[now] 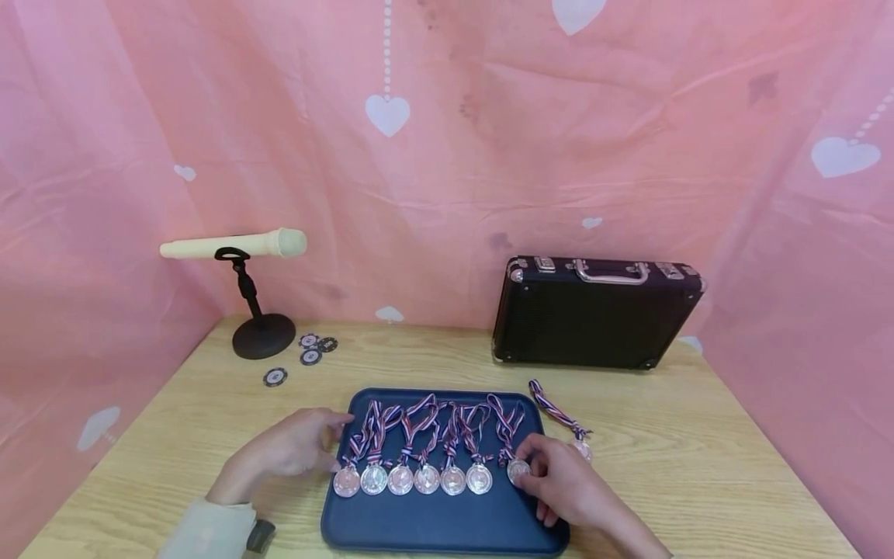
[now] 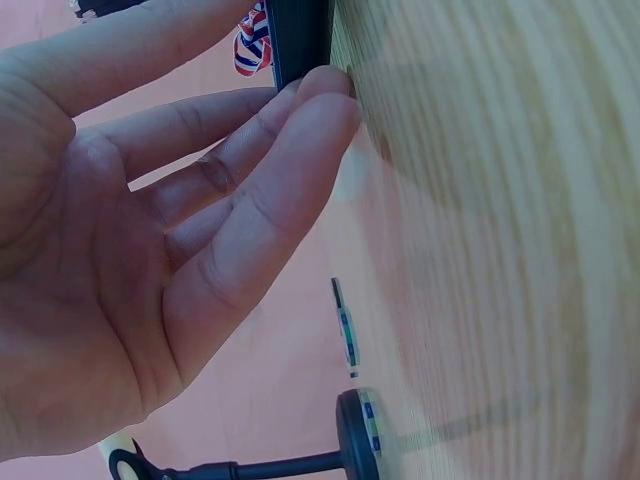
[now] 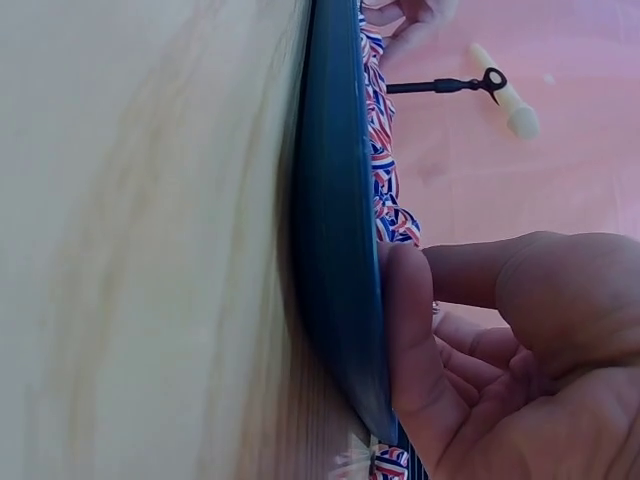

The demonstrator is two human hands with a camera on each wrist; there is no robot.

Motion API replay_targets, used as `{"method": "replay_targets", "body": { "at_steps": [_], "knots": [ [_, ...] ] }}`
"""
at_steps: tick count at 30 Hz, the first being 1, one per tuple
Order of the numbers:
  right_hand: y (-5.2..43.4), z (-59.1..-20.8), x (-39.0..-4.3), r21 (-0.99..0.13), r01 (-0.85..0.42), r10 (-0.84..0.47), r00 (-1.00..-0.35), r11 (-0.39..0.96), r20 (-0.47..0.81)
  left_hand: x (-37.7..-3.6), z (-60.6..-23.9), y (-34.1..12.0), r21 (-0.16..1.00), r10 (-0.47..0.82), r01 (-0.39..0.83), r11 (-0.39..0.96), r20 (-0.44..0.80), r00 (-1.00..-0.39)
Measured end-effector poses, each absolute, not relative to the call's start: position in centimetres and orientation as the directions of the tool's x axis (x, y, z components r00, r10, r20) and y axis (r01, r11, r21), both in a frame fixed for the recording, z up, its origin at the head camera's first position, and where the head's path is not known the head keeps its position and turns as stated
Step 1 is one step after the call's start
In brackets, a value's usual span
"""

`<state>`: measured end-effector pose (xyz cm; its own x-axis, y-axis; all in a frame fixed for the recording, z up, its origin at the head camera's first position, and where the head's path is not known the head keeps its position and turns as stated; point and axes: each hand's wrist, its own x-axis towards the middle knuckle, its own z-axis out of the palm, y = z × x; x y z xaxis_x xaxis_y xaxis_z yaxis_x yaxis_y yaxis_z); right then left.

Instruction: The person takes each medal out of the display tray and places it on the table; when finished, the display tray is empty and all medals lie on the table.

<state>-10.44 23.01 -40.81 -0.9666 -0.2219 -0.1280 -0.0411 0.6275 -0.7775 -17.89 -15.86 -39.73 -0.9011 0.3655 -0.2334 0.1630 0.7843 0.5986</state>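
Head view: dark blue tray (image 1: 447, 528) is lying on the wooden surface (image 1: 698, 466), with a row of medals on striped ribbons along its middle. The rightmost medal (image 1: 518, 470) is sitting near the tray's right edge, its ribbon (image 1: 506, 425) trailing back. One more medal is lying off the tray to the right, partly hidden behind the hand.

Handling, judged: the disc is looking small, rigid, smooth metal, probably light but slippery on the flat faces; best taken by the rim. The ribbon is soft and limp, likely to drag and snag its neighbours.

Right hand (image 1: 562, 487): fingers are curling down, fingertips pinching or pressing the rightmost medal; the wrist view is showing the thumb against the tray rim (image 3: 335, 300), so the grip is narrow, closed on the disc.

Left hand (image 1: 293, 446): fingers are lying straight and relaxed, tips touching the tray's left edge (image 2: 300, 40), holding nothing.

Behind: black case (image 1: 594, 314), microphone on a stand (image 1: 237, 247), a few chips (image 1: 307, 353).
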Motion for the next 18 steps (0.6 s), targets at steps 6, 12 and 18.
{"method": "replay_targets", "body": {
  "at_steps": [6,12,18],
  "knots": [
    [23.2,-40.7,-10.6,-0.804,-0.031,-0.237,-0.962,0.594,-0.138,-17.9,-39.7,-15.9,0.599,0.362,0.159,0.784,-0.234,-0.902],
    [23.5,-40.4,-10.7,-0.827,-0.012,-0.237,-0.96,0.563,-0.147,-17.9,-39.6,-15.9,0.584,0.36,0.164,0.795,-0.236,-0.903],
    [23.9,-39.7,-11.1,-0.856,0.01,-0.198,-0.972,0.516,-0.13,-17.9,-39.8,-15.9,0.586,0.353,0.154,0.795,-0.242,-0.904]
  ]
}}
